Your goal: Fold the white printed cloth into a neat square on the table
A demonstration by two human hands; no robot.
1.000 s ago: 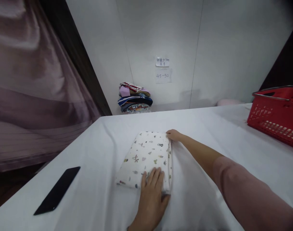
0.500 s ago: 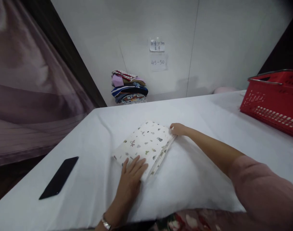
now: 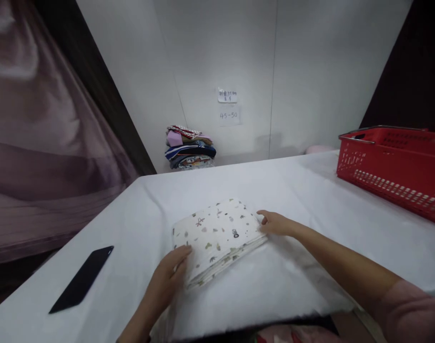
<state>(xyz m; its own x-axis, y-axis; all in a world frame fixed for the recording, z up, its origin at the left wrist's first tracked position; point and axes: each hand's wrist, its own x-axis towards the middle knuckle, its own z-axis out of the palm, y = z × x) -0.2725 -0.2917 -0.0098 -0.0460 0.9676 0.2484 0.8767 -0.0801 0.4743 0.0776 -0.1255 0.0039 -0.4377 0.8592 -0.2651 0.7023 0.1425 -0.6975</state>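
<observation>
A folded white cloth [image 3: 217,233] with small plant and animal prints lies flat on the white-covered table, its layered edge facing me. At its left side, my left hand [image 3: 170,270] grips the edge, the fingers on top and partly curled. My right hand [image 3: 276,224] holds the right-hand corner, with the index finger reaching past it; its other fingertips are partly hidden.
A black flat slab [image 3: 82,280] lies at the left of the white tabletop [image 3: 131,228]. To the right stands a red plastic basket [image 3: 389,166]. Against the wall is a stack of folded fabrics [image 3: 190,148], below two paper notes [image 3: 229,115]. A pinkish curtain [image 3: 53,143] hangs at left.
The folded cloth has turned so its layered edge faces me more. My left hand has gone from lying on top to its left edge; my right hand stays at the right corner. The view tilted up.
</observation>
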